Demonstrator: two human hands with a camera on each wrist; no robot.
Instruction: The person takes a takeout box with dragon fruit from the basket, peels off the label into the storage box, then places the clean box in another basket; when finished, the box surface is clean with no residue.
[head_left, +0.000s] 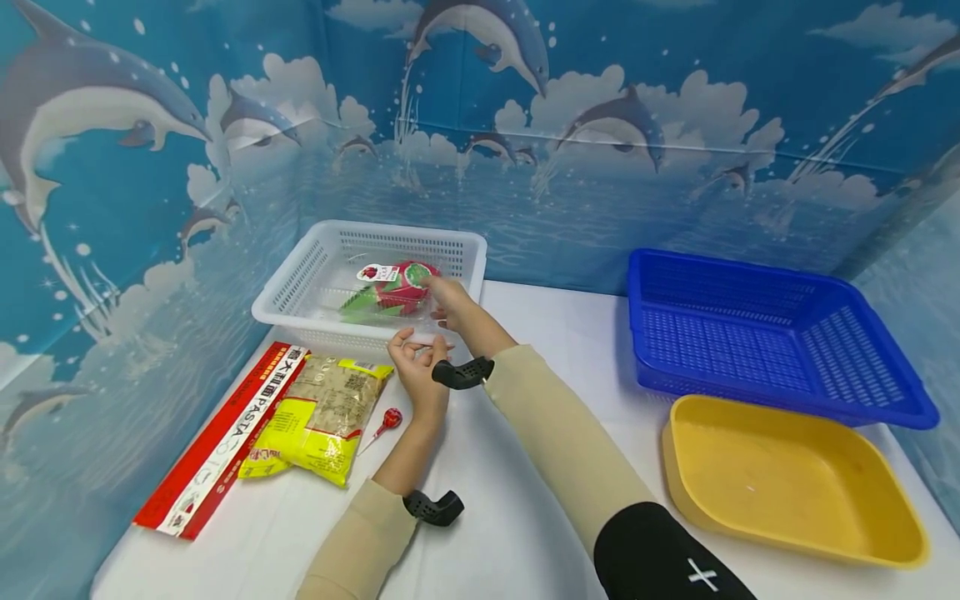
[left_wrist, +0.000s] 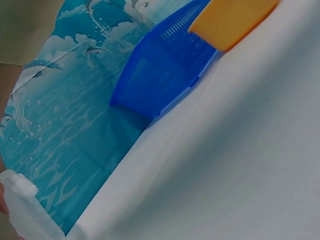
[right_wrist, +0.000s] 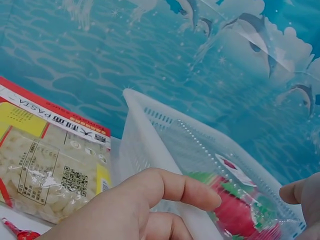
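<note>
A white perforated basket (head_left: 292,312) stands at the back left, holding a clear plastic package (head_left: 377,273) with a label. Inside the package a red and green dragon fruit (head_left: 405,287) shows. My right hand (head_left: 453,308) reaches over the basket's right side, spread fingers at the package's right end; in the right wrist view one fingertip (right_wrist: 290,192) lies right at the package's edge. Just in front of the near rim, my left hand (head_left: 420,371) has its fingers loosely bent with nothing in them. In the right wrist view this left hand (right_wrist: 135,205) covers part of the rim.
Left of my arms lie a red and white pasta packet (head_left: 217,446), a yellow clear-windowed bag (head_left: 322,417) and a red lollipop (head_left: 392,418). On the right stand a blue perforated basket (head_left: 750,333) and a yellow tub (head_left: 787,475). Dolphin-print cloth (head_left: 525,200) hangs behind the white table (head_left: 525,500).
</note>
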